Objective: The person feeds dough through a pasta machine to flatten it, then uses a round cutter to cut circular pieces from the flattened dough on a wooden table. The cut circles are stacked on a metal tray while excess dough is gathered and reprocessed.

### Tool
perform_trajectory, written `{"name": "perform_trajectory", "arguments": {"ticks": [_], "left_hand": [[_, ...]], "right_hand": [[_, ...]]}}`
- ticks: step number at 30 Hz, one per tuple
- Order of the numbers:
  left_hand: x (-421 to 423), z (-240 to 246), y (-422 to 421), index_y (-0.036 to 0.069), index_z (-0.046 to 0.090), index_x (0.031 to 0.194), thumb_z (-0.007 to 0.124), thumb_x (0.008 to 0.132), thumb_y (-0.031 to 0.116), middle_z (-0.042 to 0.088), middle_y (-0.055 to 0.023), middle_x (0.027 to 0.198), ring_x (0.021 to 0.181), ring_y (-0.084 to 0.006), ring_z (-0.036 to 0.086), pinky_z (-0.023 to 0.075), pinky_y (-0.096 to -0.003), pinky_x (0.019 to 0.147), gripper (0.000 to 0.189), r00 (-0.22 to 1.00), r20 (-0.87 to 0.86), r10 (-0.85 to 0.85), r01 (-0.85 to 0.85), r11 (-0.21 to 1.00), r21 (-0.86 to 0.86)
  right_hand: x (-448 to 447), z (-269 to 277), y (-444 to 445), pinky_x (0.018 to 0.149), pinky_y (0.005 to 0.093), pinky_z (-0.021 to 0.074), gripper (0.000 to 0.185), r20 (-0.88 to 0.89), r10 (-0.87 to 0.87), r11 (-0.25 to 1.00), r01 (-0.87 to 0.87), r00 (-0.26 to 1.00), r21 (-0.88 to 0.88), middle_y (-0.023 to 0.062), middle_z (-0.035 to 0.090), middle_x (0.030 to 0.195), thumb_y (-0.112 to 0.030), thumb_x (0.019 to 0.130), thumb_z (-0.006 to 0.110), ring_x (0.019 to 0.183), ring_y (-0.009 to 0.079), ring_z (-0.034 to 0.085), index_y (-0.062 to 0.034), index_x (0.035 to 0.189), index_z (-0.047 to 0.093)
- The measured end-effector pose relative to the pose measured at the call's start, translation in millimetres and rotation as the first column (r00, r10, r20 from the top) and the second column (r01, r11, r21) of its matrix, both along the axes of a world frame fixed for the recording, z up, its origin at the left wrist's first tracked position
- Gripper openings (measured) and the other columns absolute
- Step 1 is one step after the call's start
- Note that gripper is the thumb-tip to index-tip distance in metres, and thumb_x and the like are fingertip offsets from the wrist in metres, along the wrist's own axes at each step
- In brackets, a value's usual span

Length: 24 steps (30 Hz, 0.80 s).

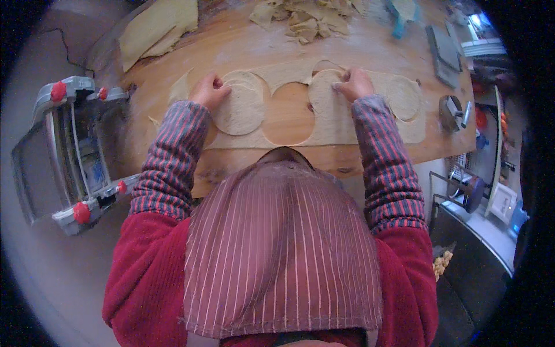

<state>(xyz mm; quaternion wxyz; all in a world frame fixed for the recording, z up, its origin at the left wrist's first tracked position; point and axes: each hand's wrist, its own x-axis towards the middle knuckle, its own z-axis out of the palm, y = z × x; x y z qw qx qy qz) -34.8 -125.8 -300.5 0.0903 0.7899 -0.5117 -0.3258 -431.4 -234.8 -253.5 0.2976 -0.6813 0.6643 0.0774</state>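
A rolled dough sheet [277,73] lies across the wooden table before me, with a round hole in its middle baring the wood. To the left of the hole, dough discs [239,108] lie overlapped, apparently stacked. My left hand [210,92] pinches their left edge between thumb and fingers. My right hand [356,85] grips the upper right edge of another dough round [327,97]; a sliver of bare wood shows above it, where its edge has come away from the sheet. Farther right, a cut dough circle [404,98] still sits within the sheet.
Dough scraps [314,19] are heaped at the table's far side, near a folded dough sheet [160,32]. A machine with rollers and red knobs [82,212] stands left. At right are a round metal cutter-like object [451,113] and grey flat slabs [444,54]. The wooden table's [234,167] edge runs before me.
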Motion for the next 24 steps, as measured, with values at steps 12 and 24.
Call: {"name": "perform_trajectory", "arguments": {"ticks": [12,24], "left_hand": [[-24,19,-2,0.007,0.062,0.1,0.068,0.083,0.02,0.068,-0.0135,0.094,0.085,-0.0321,0.065,0.0505,-0.0425,0.076,0.022,0.959,0.28,-0.053,0.147,0.933,-0.328],[-206,32,5,0.002,0.024,0.148,0.076,0.074,0.048,0.028,-0.0198,0.153,0.144,-0.0354,0.022,0.0186,-0.0547,0.116,0.101,0.793,0.233,-0.562,0.607,0.702,-0.372]], "right_hand": [[-4,-16,20,0.094,0.0413,0.0461,0.045,0.034,-0.087,0.964,0.093,0.996,-0.251,0.0163,0.064,0.115,-0.036,0.077,0.074,0.11,0.0323,0.059,-0.0051,0.108,0.063],[-6,-8,15,0.077,0.0384,0.0521,0.019,0.245,0.031,0.947,0.05,0.969,-0.316,0.0155,0.07,0.09,-0.021,0.079,0.071,0.084,0.0286,0.067,-0.0082,0.094,0.069]]}}
